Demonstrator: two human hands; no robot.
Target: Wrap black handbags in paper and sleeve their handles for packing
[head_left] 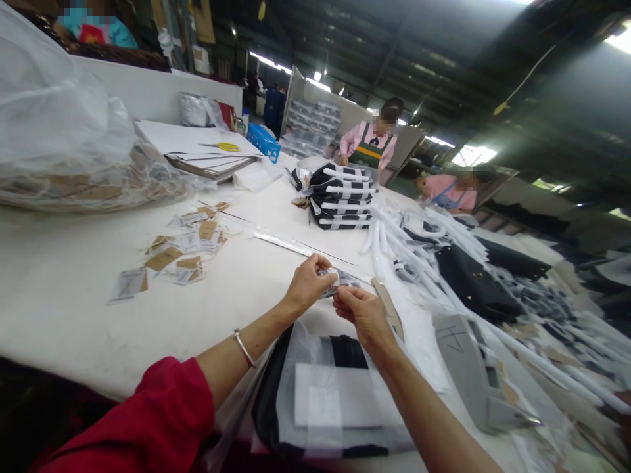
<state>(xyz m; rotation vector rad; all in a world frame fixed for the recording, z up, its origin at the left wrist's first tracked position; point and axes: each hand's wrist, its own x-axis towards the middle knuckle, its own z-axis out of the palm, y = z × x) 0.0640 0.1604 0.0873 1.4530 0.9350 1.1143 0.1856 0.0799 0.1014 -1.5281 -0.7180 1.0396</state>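
My left hand (311, 284) is closed in a pinch on a small clear plastic packet (349, 278) with something dark and grey in it. At the packet's near edge, the fingertips of my right hand (362, 312) are pinched together on it. Just below both hands lies a black bag (270, 401) wrapped in white tissue and clear film, with a white card (359, 387) taped on top. Tan and white hang tags (165, 258) are scattered on the table to the left of my hands.
A stack of wrapped black bags (342, 207) stands ahead. Yellow-handled scissors (227, 146) lie on white sheets (170, 141) beside a blue basket (263, 141). At right are a grey tape dispenser (458, 361), white tubes and black bags (476, 282). Co-workers (369, 144) are across the table.
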